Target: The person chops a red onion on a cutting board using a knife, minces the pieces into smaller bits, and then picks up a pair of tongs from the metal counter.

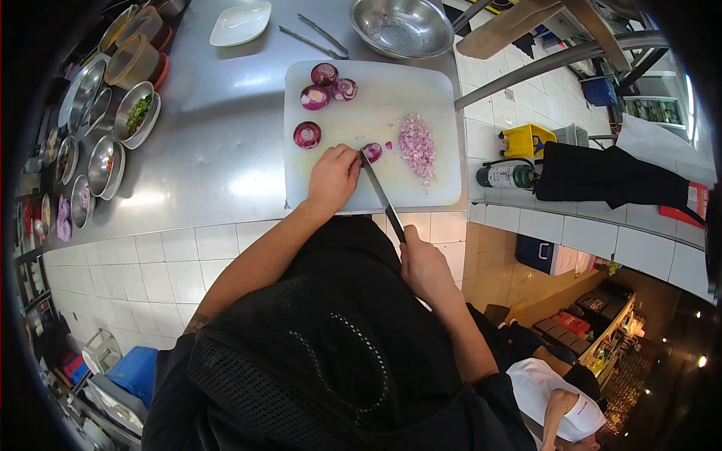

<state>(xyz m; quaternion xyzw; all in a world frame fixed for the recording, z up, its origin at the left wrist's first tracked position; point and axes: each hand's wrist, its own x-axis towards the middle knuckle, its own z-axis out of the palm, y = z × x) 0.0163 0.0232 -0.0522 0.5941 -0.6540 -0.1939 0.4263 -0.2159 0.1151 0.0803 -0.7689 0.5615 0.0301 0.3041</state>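
Note:
A white cutting board [421, 83] lies before me on the steel table. My right hand [427, 264] is wrapped around the black handle of a kitchen knife [383, 195], its blade pointing up and left across the board. Close to the blade's tip sits a cut piece of red onion [373, 152]. My left hand [335, 177] has its fingers curled together against this piece, left of the blade, partly hiding it. Several peeled red onions [307, 135] rest at the board's left. Finely chopped onion [417, 148] forms a heap on the right, with a small loose bit beside it.
Beyond the board are a steel bowl [402, 28], tongs [320, 37] and a white dish [241, 25]. Along the left are bowls of ingredients, one with chopped greens [139, 114], and plastic tubs [131, 60]. A metal rail [541, 71] passes at right. Another person [556, 402] is at lower right.

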